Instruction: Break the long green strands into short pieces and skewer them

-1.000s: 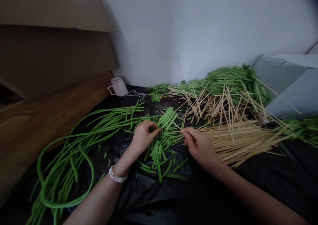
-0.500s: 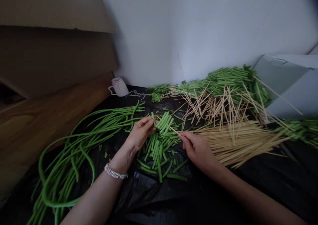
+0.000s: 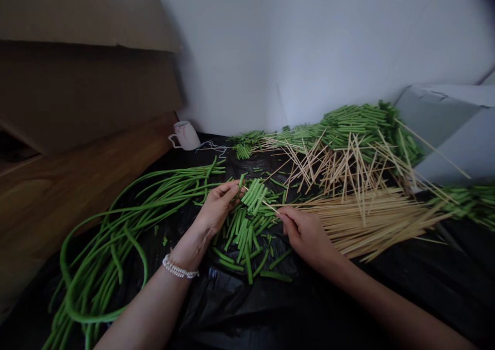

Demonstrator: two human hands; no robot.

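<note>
My left hand (image 3: 216, 208) pinches a short cut piece of green bean (image 3: 240, 181) at its fingertips. My right hand (image 3: 305, 234) is closed on a thin wooden skewer (image 3: 266, 204) threaded with a row of bean pieces (image 3: 255, 193); the skewer tip points toward the left hand. Below both hands lies a heap of loose cut bean pieces (image 3: 245, 239) on black plastic sheeting (image 3: 270, 309). A pearl bracelet (image 3: 178, 269) circles my left wrist.
Long uncut beans (image 3: 127, 221) sprawl at the left. Bare skewers (image 3: 379, 216) lie in a pile to the right, with finished bean skewers (image 3: 359, 128) stacked behind. A white mug (image 3: 184, 134) stands by the wall. Cardboard boxes (image 3: 77, 66) rise at left; a grey box (image 3: 452, 128) at right.
My left hand lifted a bean piece from the heap and brought it up toward the skewer tip. My right hand shifted slightly left with the skewer.
</note>
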